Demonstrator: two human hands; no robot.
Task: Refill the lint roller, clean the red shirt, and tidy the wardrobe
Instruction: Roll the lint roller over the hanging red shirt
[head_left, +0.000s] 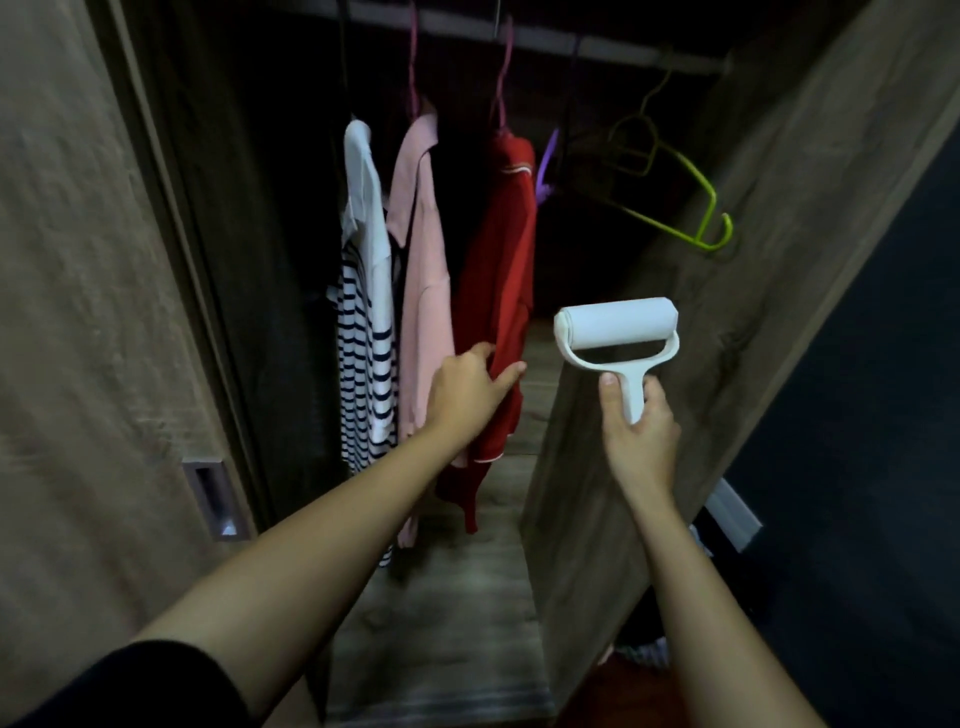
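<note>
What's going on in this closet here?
A person stands at an open wardrobe. Their left hand pinches the hanging red shirt, while the right hand holds a white lint roller by its handle, raised beside the shirt and not touching it. A pink shirt and a striped shirt hang to its left; a green hanger hangs empty.

Hanging red shirt (500, 291), upright lint roller (615, 325)

On the rail (571, 47) hang three shirts side by side: left shirt (366, 312), middle shirt (423, 291), right shirt (498, 291). Hangers (675, 208) hang further right. Your left hand (465, 400) holds the right shirt's edge; your right hand (641, 436) holds the roller (615, 327) right of it, apart.
</note>
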